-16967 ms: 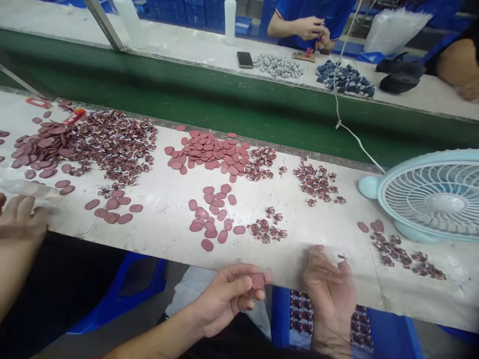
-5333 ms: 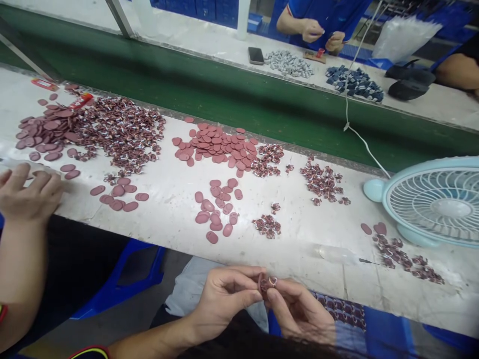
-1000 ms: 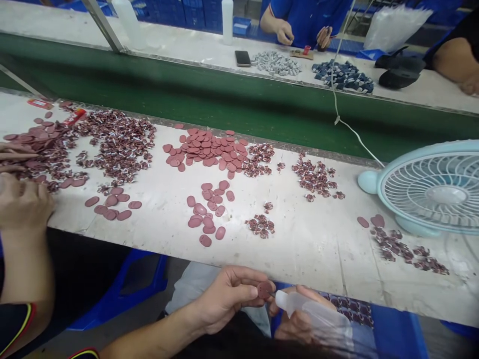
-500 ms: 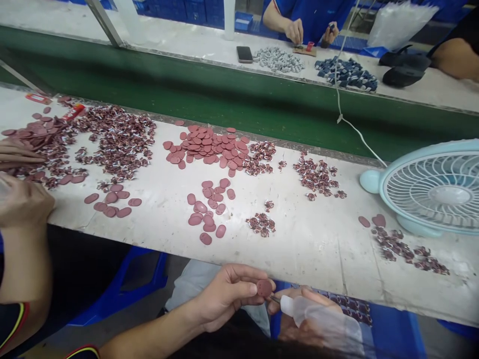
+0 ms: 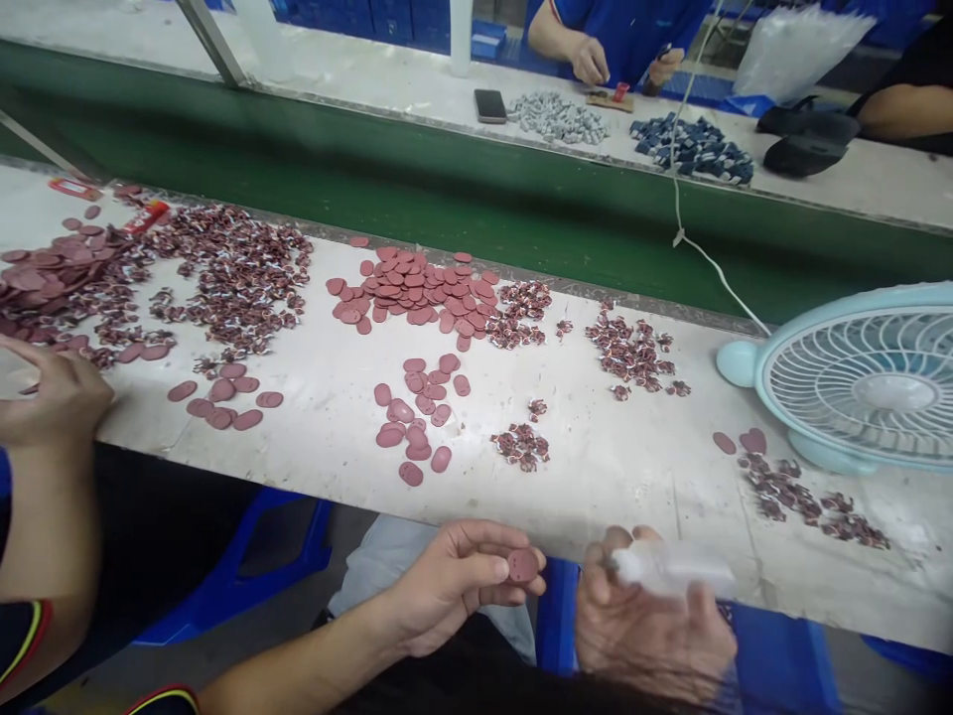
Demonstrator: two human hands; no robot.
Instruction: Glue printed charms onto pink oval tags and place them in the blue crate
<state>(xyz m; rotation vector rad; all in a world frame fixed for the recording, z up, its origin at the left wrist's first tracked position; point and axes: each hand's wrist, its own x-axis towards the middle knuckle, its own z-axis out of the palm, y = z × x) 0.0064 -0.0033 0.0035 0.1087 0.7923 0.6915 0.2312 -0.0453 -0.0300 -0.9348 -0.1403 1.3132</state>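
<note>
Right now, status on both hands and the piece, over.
Left hand pinching a red oval disc. Right hand gripping a clear squeeze bottle, blurred. Bottle apart from disc. Nothing between them.

White workbench (image 5: 632, 477) — green conveyor belt (image 5: 447, 199)

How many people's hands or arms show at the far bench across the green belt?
2. One person in a blue shirt works with both hands beside the grey parts pile; another person's forearm rests at the far right. Others may be out of frame.
</note>
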